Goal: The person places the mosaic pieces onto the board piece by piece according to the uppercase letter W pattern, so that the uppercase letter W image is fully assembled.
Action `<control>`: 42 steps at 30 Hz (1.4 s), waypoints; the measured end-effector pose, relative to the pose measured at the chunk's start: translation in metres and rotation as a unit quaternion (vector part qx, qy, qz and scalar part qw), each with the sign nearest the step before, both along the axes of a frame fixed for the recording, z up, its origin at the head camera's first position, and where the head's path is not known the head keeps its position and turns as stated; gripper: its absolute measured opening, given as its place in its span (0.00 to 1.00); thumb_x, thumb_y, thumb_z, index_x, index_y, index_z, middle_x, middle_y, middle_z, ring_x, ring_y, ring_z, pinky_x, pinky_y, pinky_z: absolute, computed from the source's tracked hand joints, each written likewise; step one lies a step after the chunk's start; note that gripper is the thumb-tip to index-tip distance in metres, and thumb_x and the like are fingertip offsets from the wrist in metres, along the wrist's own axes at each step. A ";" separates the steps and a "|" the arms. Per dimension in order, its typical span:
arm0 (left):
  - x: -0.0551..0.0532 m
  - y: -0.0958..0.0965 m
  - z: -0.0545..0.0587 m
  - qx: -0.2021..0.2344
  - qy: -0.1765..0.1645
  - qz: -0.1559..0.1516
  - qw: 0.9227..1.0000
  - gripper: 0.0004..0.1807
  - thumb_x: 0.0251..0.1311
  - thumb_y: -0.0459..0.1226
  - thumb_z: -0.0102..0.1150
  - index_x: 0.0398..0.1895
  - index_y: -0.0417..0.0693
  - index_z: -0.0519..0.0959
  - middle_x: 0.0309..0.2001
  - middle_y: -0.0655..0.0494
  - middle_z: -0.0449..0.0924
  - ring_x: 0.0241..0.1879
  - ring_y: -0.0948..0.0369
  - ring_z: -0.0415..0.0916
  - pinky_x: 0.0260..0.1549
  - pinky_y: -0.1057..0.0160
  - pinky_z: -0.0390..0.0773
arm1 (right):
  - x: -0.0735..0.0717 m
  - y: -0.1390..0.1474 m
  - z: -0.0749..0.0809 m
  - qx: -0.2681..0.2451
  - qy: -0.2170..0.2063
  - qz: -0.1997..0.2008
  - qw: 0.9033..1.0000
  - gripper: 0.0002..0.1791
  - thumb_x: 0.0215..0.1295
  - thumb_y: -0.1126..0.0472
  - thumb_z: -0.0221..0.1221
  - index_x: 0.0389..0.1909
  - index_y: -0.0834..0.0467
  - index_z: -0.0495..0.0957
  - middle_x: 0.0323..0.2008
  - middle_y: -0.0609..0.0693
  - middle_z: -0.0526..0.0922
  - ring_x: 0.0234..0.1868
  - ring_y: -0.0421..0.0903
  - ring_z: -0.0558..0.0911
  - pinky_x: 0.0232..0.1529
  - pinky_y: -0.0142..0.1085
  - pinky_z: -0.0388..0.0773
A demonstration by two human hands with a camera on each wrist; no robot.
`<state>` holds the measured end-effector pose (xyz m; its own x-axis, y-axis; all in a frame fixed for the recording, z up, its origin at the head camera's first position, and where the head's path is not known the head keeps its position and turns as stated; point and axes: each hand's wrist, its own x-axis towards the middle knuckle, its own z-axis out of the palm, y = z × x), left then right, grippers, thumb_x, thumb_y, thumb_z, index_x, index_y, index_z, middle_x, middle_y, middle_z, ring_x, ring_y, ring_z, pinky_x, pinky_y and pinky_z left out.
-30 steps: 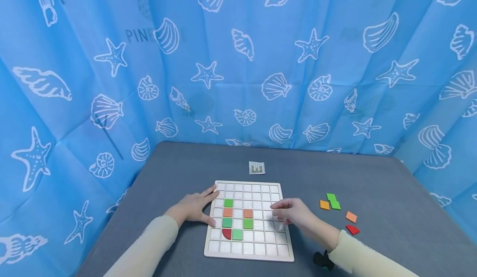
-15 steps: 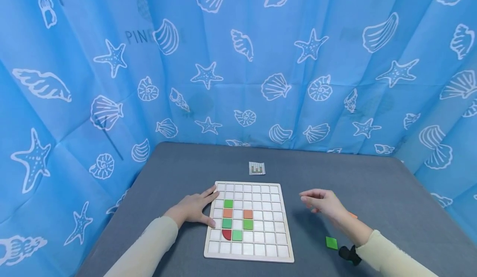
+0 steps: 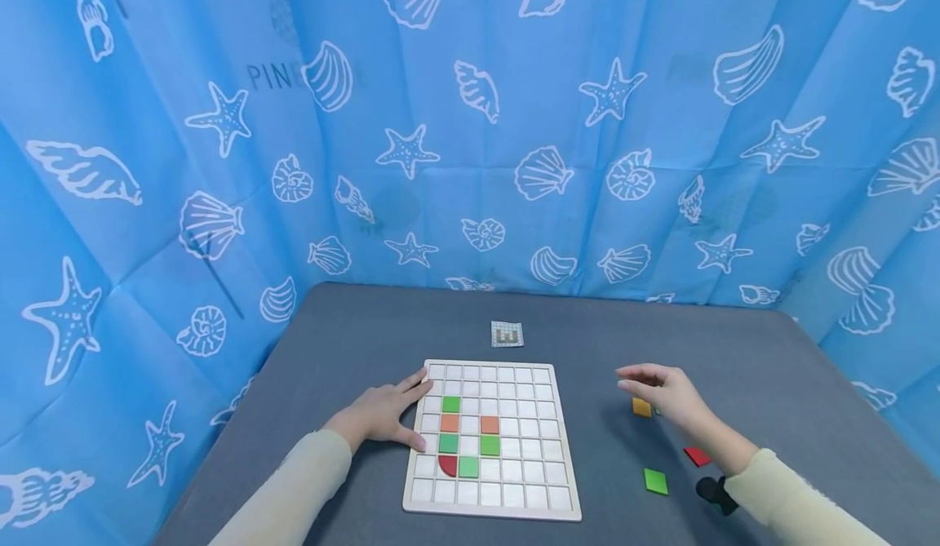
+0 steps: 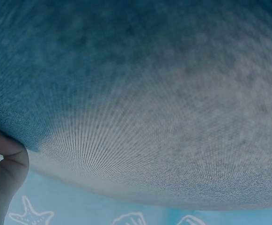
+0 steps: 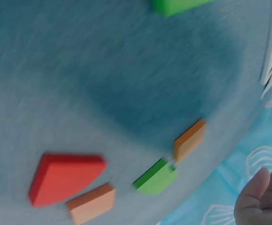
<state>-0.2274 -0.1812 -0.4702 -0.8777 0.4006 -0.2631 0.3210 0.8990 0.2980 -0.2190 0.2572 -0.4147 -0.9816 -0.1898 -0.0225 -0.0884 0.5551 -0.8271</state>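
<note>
My left hand [image 3: 382, 411] lies with fingers spread on the left edge of a white grid board [image 3: 529, 513]. Green, orange and red tiles fill some of the board's squares, among them a red quarter-round tile [image 3: 447, 466] and an orange tile [image 3: 489, 424]. To the right of the board, my right hand [image 3: 668, 395] hovers above the table, fingers loosely bent, with nothing visible in them. Just below its fingertips is a yellow-orange tile [image 3: 641, 407]. A green tile [image 5: 155, 178] beside that one is mostly covered by the hand in the head view.
Nearer the front lie a loose green tile [image 3: 656, 481] and a red tile [image 3: 698, 455]; a salmon tile [image 5: 92, 204] shows in the right wrist view. A small patterned card [image 3: 507, 334] lies behind the board. A blue shell-print curtain [image 3: 470, 122] surrounds the grey table [image 3: 352, 326].
My right hand has left the board's right edge and moved right, over the loose tiles. The left hand has stayed put, and the tiles on the board look the same.
</note>
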 end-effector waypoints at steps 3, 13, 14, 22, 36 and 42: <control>0.000 0.000 0.000 -0.001 -0.002 0.004 1.000 0.56 0.45 0.65 0.67 0.77 0.60 0.55 0.77 0.62 0.44 0.68 0.45 0.60 0.59 0.43 0.64 | -0.004 0.006 -0.005 0.011 0.010 0.014 1.000 0.22 0.68 0.59 0.61 0.56 0.71 0.75 0.46 0.60 0.79 0.40 0.48 0.75 0.38 0.42 0.77; -0.001 0.000 -0.004 -0.005 0.004 0.003 1.000 0.57 0.44 0.66 0.67 0.77 0.60 0.55 0.77 0.63 0.44 0.69 0.46 0.59 0.60 0.42 0.62 | -0.016 0.025 -0.014 0.074 0.037 0.080 0.993 0.25 0.64 0.62 0.63 0.58 0.73 0.74 0.36 0.54 0.74 0.32 0.47 0.69 0.29 0.37 0.71; -0.001 -0.001 -0.004 -0.003 0.003 0.004 1.000 0.57 0.44 0.66 0.67 0.77 0.60 0.55 0.77 0.62 0.44 0.69 0.46 0.59 0.60 0.42 0.62 | -0.018 0.026 -0.015 0.076 0.038 0.082 0.993 0.25 0.64 0.62 0.63 0.58 0.73 0.74 0.37 0.54 0.74 0.32 0.47 0.69 0.29 0.36 0.71; 0.001 -0.002 -0.001 0.000 0.001 0.006 1.000 0.57 0.45 0.65 0.67 0.77 0.58 0.55 0.77 0.61 0.44 0.68 0.45 0.60 0.59 0.43 0.64 | -0.026 0.031 -0.020 0.115 0.048 0.104 0.987 0.25 0.64 0.61 0.64 0.57 0.72 0.75 0.38 0.56 0.75 0.34 0.47 0.70 0.30 0.39 0.70; 0.002 0.002 0.004 -0.006 0.002 0.005 1.000 0.57 0.45 0.65 0.67 0.77 0.57 0.55 0.77 0.60 0.44 0.69 0.45 0.59 0.61 0.42 0.62 | -0.031 0.050 -0.031 0.145 0.001 0.107 0.984 0.23 0.60 0.62 0.66 0.54 0.70 0.78 0.32 0.52 0.70 0.33 0.49 0.64 0.31 0.40 0.62; 0.001 0.002 0.000 -0.006 0.001 0.008 1.000 0.57 0.44 0.66 0.67 0.77 0.60 0.55 0.77 0.62 0.44 0.69 0.46 0.59 0.61 0.43 0.62 | -0.031 0.056 -0.035 0.170 -0.010 0.099 0.980 0.22 0.59 0.61 0.68 0.51 0.70 0.80 0.30 0.51 0.68 0.32 0.49 0.63 0.31 0.40 0.60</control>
